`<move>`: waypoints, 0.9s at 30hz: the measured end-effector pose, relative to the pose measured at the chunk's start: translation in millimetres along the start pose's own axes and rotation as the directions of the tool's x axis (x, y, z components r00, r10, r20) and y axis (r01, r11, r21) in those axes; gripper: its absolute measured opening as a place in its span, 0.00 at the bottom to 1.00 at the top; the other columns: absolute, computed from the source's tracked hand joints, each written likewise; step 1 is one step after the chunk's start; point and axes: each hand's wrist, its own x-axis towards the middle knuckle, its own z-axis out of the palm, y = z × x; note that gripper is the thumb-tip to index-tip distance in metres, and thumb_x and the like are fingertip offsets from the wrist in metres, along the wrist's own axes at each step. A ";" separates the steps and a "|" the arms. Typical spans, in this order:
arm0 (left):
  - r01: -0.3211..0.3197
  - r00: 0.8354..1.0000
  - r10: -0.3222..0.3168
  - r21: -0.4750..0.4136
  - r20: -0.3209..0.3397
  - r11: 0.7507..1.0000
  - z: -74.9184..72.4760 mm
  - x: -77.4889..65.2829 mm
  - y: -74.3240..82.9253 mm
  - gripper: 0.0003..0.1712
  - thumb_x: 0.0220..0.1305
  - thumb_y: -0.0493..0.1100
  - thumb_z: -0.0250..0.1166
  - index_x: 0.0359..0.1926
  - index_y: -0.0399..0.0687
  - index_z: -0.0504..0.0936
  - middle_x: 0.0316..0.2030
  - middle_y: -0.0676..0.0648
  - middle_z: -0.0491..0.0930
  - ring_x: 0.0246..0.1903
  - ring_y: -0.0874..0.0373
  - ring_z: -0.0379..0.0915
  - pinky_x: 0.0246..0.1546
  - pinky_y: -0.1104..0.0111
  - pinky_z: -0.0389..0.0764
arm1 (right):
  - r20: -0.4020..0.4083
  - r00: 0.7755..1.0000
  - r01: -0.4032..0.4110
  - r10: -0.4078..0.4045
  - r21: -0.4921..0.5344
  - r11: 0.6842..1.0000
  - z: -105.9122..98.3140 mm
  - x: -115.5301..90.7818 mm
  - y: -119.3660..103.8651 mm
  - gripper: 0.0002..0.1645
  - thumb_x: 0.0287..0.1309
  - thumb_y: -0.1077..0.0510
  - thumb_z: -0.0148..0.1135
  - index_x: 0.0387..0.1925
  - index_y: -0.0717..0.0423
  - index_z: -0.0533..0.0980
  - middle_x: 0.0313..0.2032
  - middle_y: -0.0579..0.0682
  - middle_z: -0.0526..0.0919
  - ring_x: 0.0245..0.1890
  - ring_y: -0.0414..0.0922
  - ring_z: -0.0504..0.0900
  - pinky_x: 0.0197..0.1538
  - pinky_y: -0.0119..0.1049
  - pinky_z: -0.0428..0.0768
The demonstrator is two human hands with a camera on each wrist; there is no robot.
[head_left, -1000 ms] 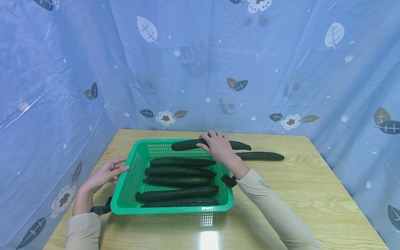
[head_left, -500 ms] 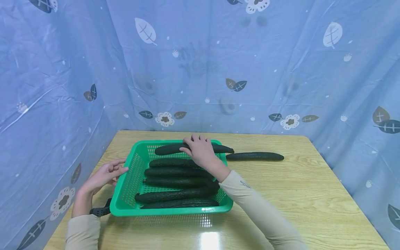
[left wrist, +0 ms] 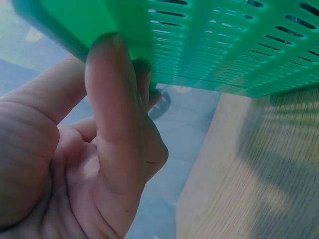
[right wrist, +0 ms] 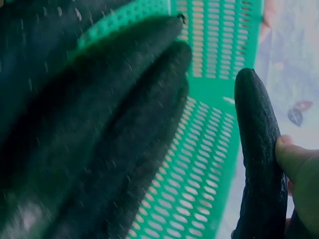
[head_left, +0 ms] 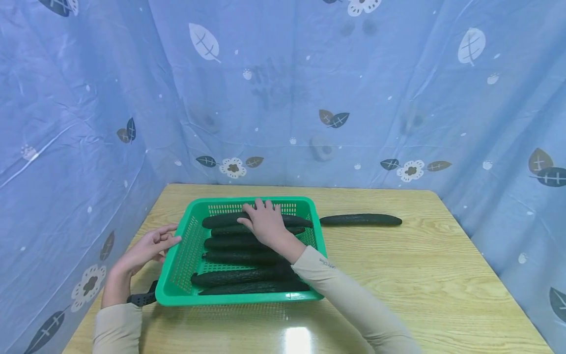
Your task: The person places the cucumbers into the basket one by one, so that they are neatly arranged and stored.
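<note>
My left hand (head_left: 148,248) pinches the left rim of a green plastic basket (head_left: 239,299). In the left wrist view its thumb and fingers (left wrist: 112,114) close on that rim from both sides. Inside the basket, along its far wall, my right hand (head_left: 267,225) grips a long dark green cucumber (head_left: 223,220) around its middle from above. That cucumber lies crosswise, overlapping the rearmost of several others (head_left: 234,243) lined up below it. The right wrist view shows the thumb (right wrist: 294,154) pressed along the side of the held cucumber (right wrist: 256,149).
One more cucumber (head_left: 362,220) lies on the wooden table (head_left: 420,275), just right of the basket. A blue patterned cloth (head_left: 283,98) hangs behind the table and at both sides.
My right hand has carried the cucumber leftward and down, from over the basket's far right corner into the basket. The left hand stays on the rim.
</note>
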 end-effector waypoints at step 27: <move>0.014 1.000 -0.014 0.007 0.013 1.000 -2.1 2.5 -3.5 0.36 0.70 0.48 0.52 0.70 0.35 0.49 0.19 0.55 0.63 0.21 0.62 0.62 0.22 0.60 0.74 | 0.153 0.988 -0.045 0.023 0.143 0.989 41.5 4.9 0.2 0.25 0.65 0.36 0.41 0.58 0.41 0.68 0.47 0.52 0.68 0.38 0.49 0.64 0.39 0.41 0.62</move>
